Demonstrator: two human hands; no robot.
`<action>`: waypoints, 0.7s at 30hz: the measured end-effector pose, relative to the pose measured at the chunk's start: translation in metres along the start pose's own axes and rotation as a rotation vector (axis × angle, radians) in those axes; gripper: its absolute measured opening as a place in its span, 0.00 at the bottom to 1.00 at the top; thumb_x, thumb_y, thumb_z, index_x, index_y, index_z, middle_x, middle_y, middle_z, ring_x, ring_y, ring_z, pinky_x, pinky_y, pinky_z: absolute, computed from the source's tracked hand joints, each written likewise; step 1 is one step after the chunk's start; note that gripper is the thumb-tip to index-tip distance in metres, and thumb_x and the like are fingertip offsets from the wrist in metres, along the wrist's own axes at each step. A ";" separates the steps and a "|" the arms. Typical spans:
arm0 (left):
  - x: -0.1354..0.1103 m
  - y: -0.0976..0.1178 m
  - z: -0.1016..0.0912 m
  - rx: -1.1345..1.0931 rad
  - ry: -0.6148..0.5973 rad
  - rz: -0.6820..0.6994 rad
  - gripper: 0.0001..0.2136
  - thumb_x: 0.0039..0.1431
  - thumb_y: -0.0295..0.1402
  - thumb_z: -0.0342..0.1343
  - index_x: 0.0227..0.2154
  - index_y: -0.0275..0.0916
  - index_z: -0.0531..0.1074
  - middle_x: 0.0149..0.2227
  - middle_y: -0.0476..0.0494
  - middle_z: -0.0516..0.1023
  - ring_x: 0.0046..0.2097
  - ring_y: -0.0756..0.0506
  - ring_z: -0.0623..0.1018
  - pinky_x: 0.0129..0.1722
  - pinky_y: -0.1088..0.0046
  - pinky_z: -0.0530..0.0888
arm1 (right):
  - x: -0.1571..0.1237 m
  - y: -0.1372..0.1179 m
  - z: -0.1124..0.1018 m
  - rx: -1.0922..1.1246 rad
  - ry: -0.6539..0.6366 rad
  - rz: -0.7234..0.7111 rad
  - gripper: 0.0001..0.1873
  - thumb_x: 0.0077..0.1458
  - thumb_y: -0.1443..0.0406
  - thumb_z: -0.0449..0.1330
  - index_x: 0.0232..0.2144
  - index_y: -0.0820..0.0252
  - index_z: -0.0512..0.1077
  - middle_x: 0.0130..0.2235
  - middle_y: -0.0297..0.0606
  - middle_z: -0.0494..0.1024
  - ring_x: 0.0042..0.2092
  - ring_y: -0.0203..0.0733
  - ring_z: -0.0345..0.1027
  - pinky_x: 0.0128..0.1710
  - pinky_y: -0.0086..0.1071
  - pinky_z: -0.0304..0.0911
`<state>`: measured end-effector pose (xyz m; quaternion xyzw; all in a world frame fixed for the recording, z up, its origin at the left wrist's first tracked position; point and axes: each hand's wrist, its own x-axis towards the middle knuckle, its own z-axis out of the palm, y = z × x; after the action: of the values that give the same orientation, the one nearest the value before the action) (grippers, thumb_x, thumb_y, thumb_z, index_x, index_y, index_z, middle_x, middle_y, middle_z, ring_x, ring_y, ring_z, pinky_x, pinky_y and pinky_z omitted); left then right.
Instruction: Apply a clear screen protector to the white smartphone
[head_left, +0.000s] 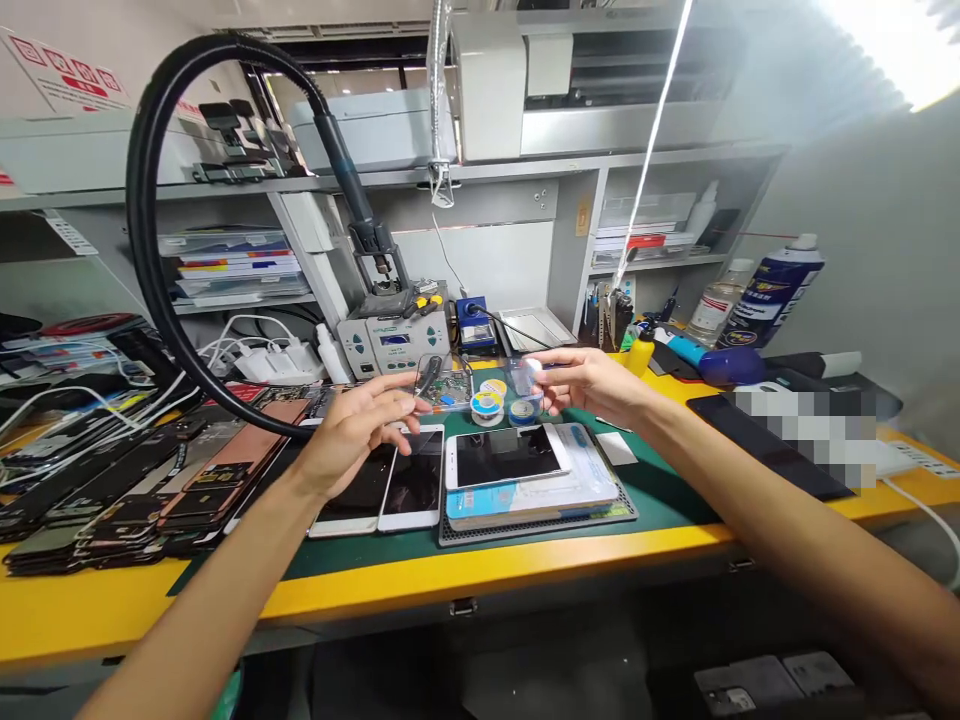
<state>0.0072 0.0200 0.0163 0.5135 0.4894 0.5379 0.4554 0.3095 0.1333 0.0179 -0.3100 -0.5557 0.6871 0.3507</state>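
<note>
Right hand (592,385), nearly closed, pinches an upright clear plastic box (525,390); left hand (352,435) spread open, gripping nothing visible.

- box (525,390): clear, glossy plastic
- phone screen (504,456): smooth, glossy glass
- solder spool (487,407): shiny metal wire on plastic
- mat (675,490): matt green rubber
- bench (480,570): smooth, faintly glossy yellow
- hose (142,230): smooth black rubber
- spray can (772,295): glossy printed metal

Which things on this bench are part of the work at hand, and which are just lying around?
At hand: left hand, right hand, clear plastic case, solder spools.

Lying around: phones, phone parts, spray can, soldering station.
</note>
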 end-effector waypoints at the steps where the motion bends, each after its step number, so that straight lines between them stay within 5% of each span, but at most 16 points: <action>1: -0.002 0.001 -0.003 0.047 -0.029 -0.037 0.30 0.55 0.37 0.69 0.59 0.34 0.70 0.40 0.37 0.84 0.34 0.46 0.79 0.25 0.74 0.79 | -0.001 0.001 -0.003 -0.007 -0.017 0.047 0.23 0.52 0.73 0.70 0.52 0.68 0.77 0.30 0.42 0.82 0.27 0.39 0.76 0.28 0.31 0.75; 5: -0.001 0.008 -0.005 0.167 -0.129 -0.150 0.34 0.59 0.40 0.67 0.64 0.35 0.63 0.34 0.37 0.84 0.32 0.43 0.81 0.25 0.72 0.79 | -0.003 0.003 -0.013 -0.036 -0.086 0.153 0.19 0.56 0.71 0.68 0.51 0.69 0.77 0.31 0.46 0.82 0.27 0.39 0.76 0.25 0.30 0.74; 14: 0.009 -0.003 -0.006 0.336 -0.434 -0.138 0.39 0.54 0.38 0.72 0.65 0.42 0.60 0.36 0.44 0.82 0.34 0.44 0.82 0.34 0.67 0.81 | -0.010 0.003 -0.028 -0.077 -0.125 0.232 0.13 0.57 0.69 0.68 0.45 0.68 0.79 0.31 0.48 0.84 0.25 0.40 0.77 0.23 0.29 0.73; 21: 0.006 -0.010 0.002 0.655 -0.390 -0.012 0.34 0.58 0.41 0.67 0.65 0.45 0.61 0.38 0.45 0.80 0.34 0.45 0.80 0.34 0.69 0.80 | -0.016 0.007 -0.034 -0.046 -0.130 0.212 0.18 0.54 0.65 0.72 0.46 0.68 0.80 0.30 0.45 0.84 0.25 0.40 0.77 0.23 0.28 0.73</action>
<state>0.0084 0.0270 0.0074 0.7219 0.5423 0.2425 0.3548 0.3453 0.1372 0.0049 -0.3298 -0.5571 0.7259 0.2323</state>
